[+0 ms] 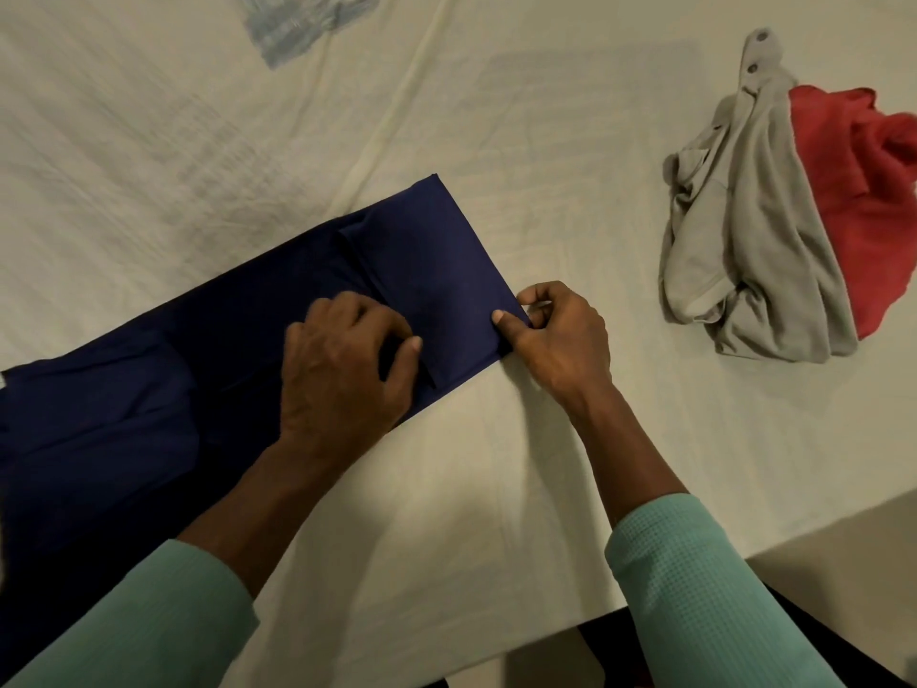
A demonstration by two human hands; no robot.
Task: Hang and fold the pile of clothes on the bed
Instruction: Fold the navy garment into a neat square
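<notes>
**A:** Head view, nearest first: teal sleeves [694, 588] at the bottom of the frame, forearms reaching up-frame over the bed [496, 489].
**B:** Workpiece?
**A:** Navy garment [198, 340], flat on the bed. Its long axis runs from lower left to centre, with the short end edge right of centre.
**B:** Hands?
**A:** Right hand [560, 335] is at the near corner of that end, thumb and forefinger pinching it. Left hand [342, 369] is just left of it on the cloth, fingers curled, thumb closing on a fold. Looks like a pinch, but the contact is partly hidden.
**B:** Next move?
**A:** My guess: fold the end back toward lower left. The right hand is nearer the free edge.
**B:** Remaining?
**A:** Grey garment [759, 230] and red garment [863, 191], touching, upper right, well apart from the hands.
</notes>
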